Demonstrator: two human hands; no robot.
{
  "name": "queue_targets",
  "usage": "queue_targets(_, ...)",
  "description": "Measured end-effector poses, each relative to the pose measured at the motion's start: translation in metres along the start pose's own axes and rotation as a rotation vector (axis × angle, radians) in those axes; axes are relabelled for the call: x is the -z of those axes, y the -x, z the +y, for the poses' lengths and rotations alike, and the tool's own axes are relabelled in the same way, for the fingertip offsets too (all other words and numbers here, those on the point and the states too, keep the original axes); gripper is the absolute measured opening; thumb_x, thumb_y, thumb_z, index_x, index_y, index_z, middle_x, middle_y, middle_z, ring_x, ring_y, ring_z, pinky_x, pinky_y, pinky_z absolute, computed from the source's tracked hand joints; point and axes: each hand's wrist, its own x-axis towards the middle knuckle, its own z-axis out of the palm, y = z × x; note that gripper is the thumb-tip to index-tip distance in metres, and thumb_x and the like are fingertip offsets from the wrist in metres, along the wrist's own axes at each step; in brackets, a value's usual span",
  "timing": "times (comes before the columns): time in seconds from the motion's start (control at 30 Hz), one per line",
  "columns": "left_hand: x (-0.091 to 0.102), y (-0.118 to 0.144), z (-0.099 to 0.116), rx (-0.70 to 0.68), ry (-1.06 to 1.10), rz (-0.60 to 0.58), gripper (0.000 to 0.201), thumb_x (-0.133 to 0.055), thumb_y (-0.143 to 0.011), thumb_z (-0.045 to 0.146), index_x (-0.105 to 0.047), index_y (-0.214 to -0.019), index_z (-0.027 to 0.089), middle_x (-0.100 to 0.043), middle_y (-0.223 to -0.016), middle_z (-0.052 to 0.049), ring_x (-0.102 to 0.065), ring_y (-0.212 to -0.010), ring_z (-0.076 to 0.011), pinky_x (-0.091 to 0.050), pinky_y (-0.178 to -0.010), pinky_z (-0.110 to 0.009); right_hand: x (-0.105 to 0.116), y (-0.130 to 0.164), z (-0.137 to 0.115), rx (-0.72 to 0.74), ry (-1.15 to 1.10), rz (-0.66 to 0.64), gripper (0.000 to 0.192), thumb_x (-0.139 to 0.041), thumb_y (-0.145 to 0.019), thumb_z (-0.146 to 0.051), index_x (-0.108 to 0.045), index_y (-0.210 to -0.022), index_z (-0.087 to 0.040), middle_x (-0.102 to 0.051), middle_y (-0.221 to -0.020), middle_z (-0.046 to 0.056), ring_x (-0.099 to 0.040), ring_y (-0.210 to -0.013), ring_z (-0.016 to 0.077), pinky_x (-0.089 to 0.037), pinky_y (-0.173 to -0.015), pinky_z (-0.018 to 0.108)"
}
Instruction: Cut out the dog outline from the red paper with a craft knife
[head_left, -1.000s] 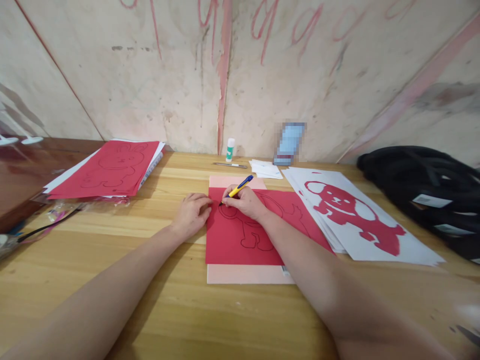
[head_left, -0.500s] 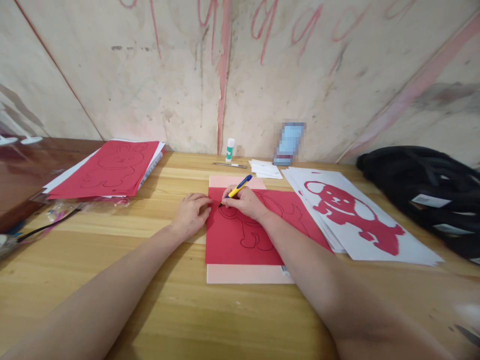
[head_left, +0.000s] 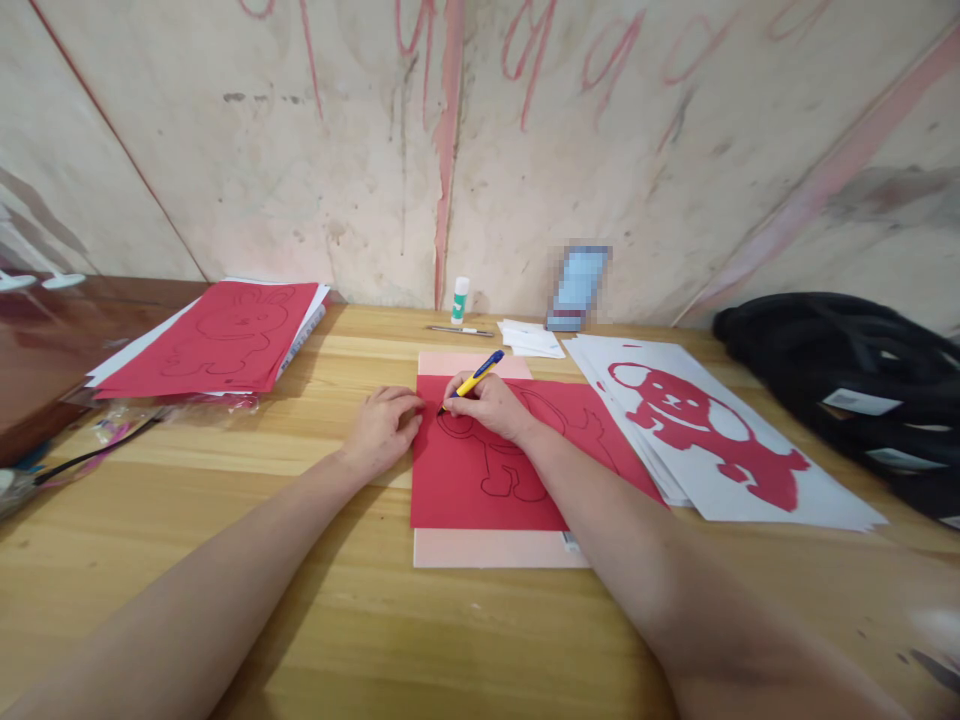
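Red sheet [head_left: 480, 480]: lies flat near the middle of the worktop [head_left: 300, 600], on top of a pink board [head_left: 480, 548] that sticks out past its near and far edges; a black outline of a figure is drawn on it.
Pen [head_left: 475, 379]: yellow and blue, tilted, tip down on the red sheet near its far left corner, cap end pointing up and right.
Right hand [head_left: 486, 405]: fingers pinched around the pen, the heel of the hand resting on the sheet.
Left hand [head_left: 384, 428]: loosely curled, palm down, fingertips touching the sheet's left edge, the rest on the bare wood.
White sheets [head_left: 750, 470]: a fanned stack just right of the red sheet; the top 1 carries a red cut-out bear.
Black bag [head_left: 847, 380]: at the far right, beyond the white sheets.
Red stack [head_left: 225, 335]: far left, red paper with a drawn rabbit over white sheets.
Glue stick [head_left: 460, 299]: upright by the wall, with a thin tool [head_left: 459, 330] lying just before it.
Blue box [head_left: 577, 285]: blurred, leaning at the wall.
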Motion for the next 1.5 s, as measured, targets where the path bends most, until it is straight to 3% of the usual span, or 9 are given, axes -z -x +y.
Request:
queue_targets(1.27,-0.0002,0.0003,0.0001,0.0,-0.006,-0.005,0.021,-0.056,-0.082,0.018,-0.07,-0.098,0.021,-0.068,-0.106,-0.005,-0.059,-0.101,-0.0229,-0.046,-0.093,-0.04,0.0011,0.001,0.001,-0.053,-0.096,-0.048,0.015,-0.069,-0.065,-0.027,-0.061,-0.07,-0.015,-0.06,-0.056,-0.002,-0.054,-0.054,0.0108,-0.043,-0.058,0.025)
queue_targets(1.33,-0.0004,0.0003,-0.0001,0.0,-0.004,-0.003,0.021,-0.057,-0.081,0.017,-0.07,-0.098,0.02,-0.068,-0.106,-0.006,-0.059,-0.101,-0.023,-0.046,-0.094,-0.04,0.0027,-0.0001,0.0016,-0.09,-0.178,-0.008,0.018,-0.07,-0.062,-0.028,-0.061,-0.069,-0.015,-0.06,-0.054,-0.001,-0.054,-0.052,0.0108,-0.041,-0.055,0.024)
queue_targets(1.5,-0.0006,0.0003,0.0004,0.007,0.0,0.004,0.021,-0.057,-0.082,0.016,-0.07,-0.098,0.02,-0.068,-0.106,-0.005,-0.059,-0.101,-0.0224,-0.045,-0.094,-0.04,0.0088,-0.0043,0.0057,-0.15,-0.412,0.246,0.022,-0.072,-0.056,-0.029,-0.057,-0.067,-0.017,-0.057,-0.049,-0.003,-0.05,-0.044,0.0086,-0.029,-0.044,0.021)
